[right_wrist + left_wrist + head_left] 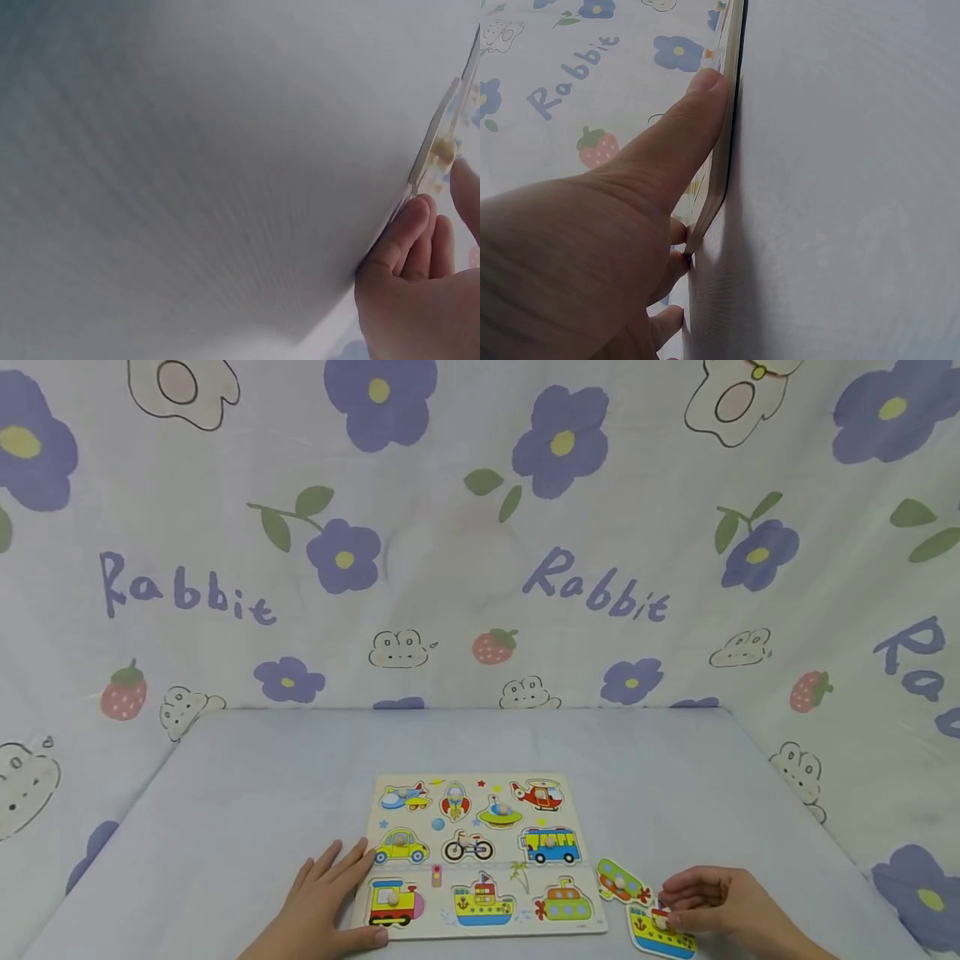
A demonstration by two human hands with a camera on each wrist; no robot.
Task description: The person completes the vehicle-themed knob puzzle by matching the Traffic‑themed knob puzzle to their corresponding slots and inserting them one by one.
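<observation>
A wooden peg puzzle board (pixel 442 933) lies flat on the table, printed with vehicles. My left hand (pixel 322 897) rests at its left edge with fingers spread, the thumb along the near edge. In the left wrist view, that thumb (pixel 694 124) lies straight against the board's edge (pixel 721 161). My right hand (pixel 720 906) is over a ship puzzle piece (pixel 648 935), its fingers bent and the thumb beside the piece's knob. In the right wrist view, a gap shows between the thumb and fingers (pixel 412 232). A green submarine piece (pixel 611 872) lies against the ship piece.
Knobbed pieces sit in the board's upper rows, such as a bus (pixel 551 852) and a helicopter (pixel 536 797), with a train (pixel 386 893) below. The ship and submarine recesses show printed pictures. A patterned curtain (pixel 450 560) hangs behind the white table (pixel 262 793).
</observation>
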